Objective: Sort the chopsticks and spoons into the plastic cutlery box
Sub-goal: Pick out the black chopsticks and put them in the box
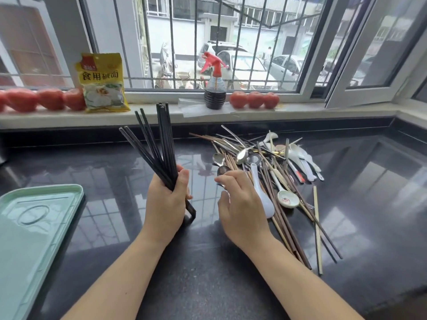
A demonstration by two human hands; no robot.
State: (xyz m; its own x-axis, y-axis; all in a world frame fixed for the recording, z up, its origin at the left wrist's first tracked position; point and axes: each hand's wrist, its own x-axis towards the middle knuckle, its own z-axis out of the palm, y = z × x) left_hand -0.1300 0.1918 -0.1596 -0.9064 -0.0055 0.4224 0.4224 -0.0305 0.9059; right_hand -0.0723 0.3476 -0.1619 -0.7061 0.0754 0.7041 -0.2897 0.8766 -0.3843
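My left hand (166, 199) grips a bundle of black chopsticks (154, 144), upright and fanned, tips resting on the tabletop (369, 181), apparently to square them. My right hand (240, 204) lies loosely curled on the near-left edge of the mixed pile (272, 172) to its right; whether it pinches anything, I cannot tell. The green cutlery box (34, 227) sits near left, well apart, lid on.

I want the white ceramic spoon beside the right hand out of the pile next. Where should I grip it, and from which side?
Probably the handle of the white ceramic spoon, pinched from above. It lies on top of the brown chopsticks, handle pointing away, bowl nearest you beside the right hand. The smooth rounded bowl looks harder to pinch.
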